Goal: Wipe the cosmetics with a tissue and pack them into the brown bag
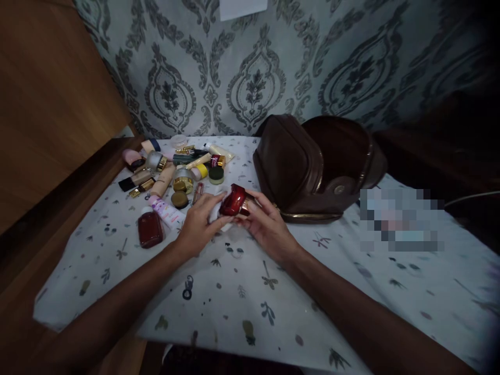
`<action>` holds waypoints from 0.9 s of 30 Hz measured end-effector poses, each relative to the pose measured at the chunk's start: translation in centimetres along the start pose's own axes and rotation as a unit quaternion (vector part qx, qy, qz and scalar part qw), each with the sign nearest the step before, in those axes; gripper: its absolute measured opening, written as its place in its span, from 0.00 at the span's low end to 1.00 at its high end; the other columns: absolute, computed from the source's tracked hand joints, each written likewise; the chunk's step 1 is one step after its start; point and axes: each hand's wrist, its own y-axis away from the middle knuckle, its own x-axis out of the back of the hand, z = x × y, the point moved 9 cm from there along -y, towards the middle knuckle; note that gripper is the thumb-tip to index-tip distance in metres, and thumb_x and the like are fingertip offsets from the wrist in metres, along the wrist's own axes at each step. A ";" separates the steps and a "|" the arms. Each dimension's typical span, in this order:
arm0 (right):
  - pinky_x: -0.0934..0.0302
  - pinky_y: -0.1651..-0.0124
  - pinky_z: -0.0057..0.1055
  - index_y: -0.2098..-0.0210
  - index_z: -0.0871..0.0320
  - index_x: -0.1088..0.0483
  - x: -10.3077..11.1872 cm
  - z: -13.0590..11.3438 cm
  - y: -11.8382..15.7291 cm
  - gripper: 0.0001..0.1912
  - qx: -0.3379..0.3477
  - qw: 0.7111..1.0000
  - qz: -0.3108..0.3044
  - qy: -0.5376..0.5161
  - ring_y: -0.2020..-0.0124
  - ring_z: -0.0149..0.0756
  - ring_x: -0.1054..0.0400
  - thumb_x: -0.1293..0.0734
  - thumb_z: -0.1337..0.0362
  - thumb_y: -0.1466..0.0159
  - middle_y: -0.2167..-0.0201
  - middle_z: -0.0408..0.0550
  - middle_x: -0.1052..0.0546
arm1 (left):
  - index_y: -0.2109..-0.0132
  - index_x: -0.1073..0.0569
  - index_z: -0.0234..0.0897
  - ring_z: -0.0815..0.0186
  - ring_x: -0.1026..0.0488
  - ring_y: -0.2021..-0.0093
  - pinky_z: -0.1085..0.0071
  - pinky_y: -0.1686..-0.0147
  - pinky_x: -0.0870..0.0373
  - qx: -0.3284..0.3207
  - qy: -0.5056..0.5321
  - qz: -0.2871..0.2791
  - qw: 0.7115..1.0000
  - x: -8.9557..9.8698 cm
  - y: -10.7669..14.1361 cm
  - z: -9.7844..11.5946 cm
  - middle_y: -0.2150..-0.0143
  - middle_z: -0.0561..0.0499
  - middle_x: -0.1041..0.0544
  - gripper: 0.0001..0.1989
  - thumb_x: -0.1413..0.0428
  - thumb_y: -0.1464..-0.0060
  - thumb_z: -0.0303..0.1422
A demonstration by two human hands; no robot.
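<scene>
In front of me, a glossy dark-red cosmetic jar with a metallic-looking collar is tilted between my hands above the table. My right hand is closed around its right end. My left hand pinches a white wipe against the jar's left side; whether it is tissue or cloth I cannot tell. Just left of that hand lie a pink-and-white tube and a dark-red flat bottle with a pale cap. Behind it are a small olive-lidded jar and a slim lip-gloss tube.
Several jars, tubes and bottles, including a green jar, cluster at the back left. A brown leather bag stands open at the back right. A blurred-out item lies right of it. Patterned cloth covers the table; wooden panelling borders the left.
</scene>
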 end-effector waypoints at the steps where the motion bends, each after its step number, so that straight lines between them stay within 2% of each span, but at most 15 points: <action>1: 0.32 0.61 0.30 0.51 0.48 0.31 0.1 -0.3 0.0 0.21 0.020 1.000 0.004 0.022 0.62 0.32 0.27 0.26 0.53 0.41 0.56 0.43 0.23 | 0.44 0.26 0.36 0.58 0.26 0.52 0.61 0.49 0.29 0.033 0.027 0.002 0.999 0.0 -0.1 -0.4 0.53 0.44 0.23 0.22 0.40 0.41 0.42; 4: 0.31 0.58 0.34 0.49 0.47 0.32 0.3 -1.1 0.1 0.22 0.073 0.990 0.020 0.116 0.58 0.35 0.28 0.27 0.52 0.40 0.52 0.45 0.25 | 0.45 0.25 0.35 0.56 0.26 0.49 0.61 0.46 0.32 0.127 0.121 -0.008 0.984 -0.5 -0.1 -1.4 0.50 0.44 0.22 0.24 0.35 0.47 0.41; 7: 0.30 0.55 0.37 0.45 0.47 0.35 0.6 -1.6 0.2 0.30 0.122 0.970 0.035 0.209 0.57 0.37 0.29 0.25 0.53 0.44 0.49 0.48 0.28 | 0.45 0.24 0.35 0.57 0.26 0.47 0.64 0.45 0.32 0.197 0.253 -0.043 0.946 -1.8 0.0 -1.7 0.46 0.45 0.22 0.26 0.35 0.49 0.41; 9: 0.30 0.54 0.38 0.41 0.48 0.37 0.6 -1.9 0.4 0.36 0.149 0.955 0.035 0.254 0.55 0.39 0.29 0.24 0.55 0.46 0.47 0.51 0.30 | 0.46 0.24 0.36 0.62 0.23 0.54 0.70 0.53 0.28 0.243 0.344 -0.057 0.905 -2.7 0.3 -1.8 0.49 0.46 0.20 0.26 0.35 0.48 0.44; 11: 0.30 0.57 0.38 0.39 0.50 0.38 0.5 -2.3 0.5 0.40 0.169 0.940 0.043 0.295 0.56 0.40 0.29 0.23 0.57 0.48 0.46 0.52 0.32 | 0.47 0.23 0.36 0.68 0.24 0.67 0.76 0.67 0.28 0.297 0.411 -0.055 0.860 -3.4 0.9 -2.3 0.56 0.48 0.18 0.27 0.35 0.50 0.47; 13: 0.31 0.59 0.38 0.39 0.51 0.37 0.4 -3.0 0.8 0.38 0.187 0.922 0.057 0.334 0.60 0.38 0.30 0.24 0.57 0.47 0.51 0.51 0.31 | 0.50 0.22 0.35 0.73 0.27 0.75 0.79 0.75 0.32 0.345 0.448 -0.048 0.824 -3.9 1.5 -2.8 0.63 0.50 0.18 0.29 0.33 0.54 0.48; 15: 0.32 0.57 0.40 0.43 0.52 0.33 0.1 -4.0 1.2 0.33 0.214 0.899 0.069 0.377 0.62 0.38 0.32 0.24 0.58 0.46 0.57 0.49 0.30 | 0.54 0.21 0.35 0.75 0.29 0.78 0.81 0.76 0.32 0.375 0.461 -0.045 0.803 -4.3 2.0 -3.2 0.68 0.52 0.19 0.28 0.30 0.58 0.48; 17: 0.33 0.52 0.43 0.48 0.52 0.29 -0.5 -5.1 1.6 0.28 0.248 0.872 0.078 0.416 0.59 0.41 0.32 0.24 0.58 0.47 0.59 0.48 0.30 | 0.58 0.20 0.34 0.75 0.28 0.78 0.82 0.77 0.32 0.397 0.467 -0.047 0.788 -4.6 2.3 -3.3 0.70 0.53 0.19 0.28 0.29 0.62 0.49; 19: 0.37 0.45 0.47 0.52 0.51 0.28 -0.9 -5.8 1.9 0.26 0.271 0.859 0.078 0.427 0.51 0.46 0.33 0.22 0.57 0.49 0.56 0.49 0.28 | 0.61 0.20 0.33 0.75 0.28 0.77 0.81 0.76 0.31 0.412 0.475 -0.050 0.776 -4.9 2.5 -3.4 0.72 0.53 0.20 0.27 0.28 0.64 0.49; 21: 0.39 0.42 0.48 0.53 0.51 0.30 -0.8 -5.6 1.7 0.25 0.257 0.876 0.064 0.402 0.47 0.47 0.33 0.23 0.57 0.48 0.52 0.49 0.27 | 0.63 0.21 0.33 0.74 0.28 0.77 0.80 0.75 0.30 0.416 0.478 -0.040 0.773 -5.0 2.4 -3.5 0.74 0.54 0.21 0.26 0.28 0.64 0.48; 23: 0.38 0.43 0.46 0.53 0.52 0.31 -0.5 -4.7 1.3 0.24 0.220 0.901 0.054 0.369 0.49 0.45 0.31 0.24 0.56 0.47 0.52 0.49 0.26 | 0.64 0.23 0.33 0.73 0.28 0.77 0.80 0.75 0.30 0.413 0.462 -0.015 0.785 -4.6 2.4 -4.0 0.75 0.56 0.23 0.25 0.28 0.64 0.48; 25: 0.36 0.47 0.43 0.54 0.53 0.32 -0.1 -4.0 1.0 0.23 0.197 0.910 0.059 0.361 0.52 0.43 0.30 0.24 0.57 0.46 0.54 0.48 0.25 | 0.61 0.24 0.35 0.72 0.28 0.76 0.78 0.74 0.30 0.396 0.415 0.009 0.819 -3.7 2.2 -4.6 0.74 0.57 0.24 0.24 0.30 0.60 0.47; 27: 0.36 0.48 0.42 0.55 0.54 0.31 0.1 -3.9 1.0 0.22 0.210 0.896 0.073 0.385 0.53 0.44 0.30 0.24 0.58 0.47 0.55 0.49 0.24 | 0.55 0.24 0.35 0.70 0.26 0.71 0.75 0.70 0.29 0.342 0.322 0.020 0.883 -2.3 1.6 -4.5 0.69 0.55 0.22 0.21 0.34 0.53 0.44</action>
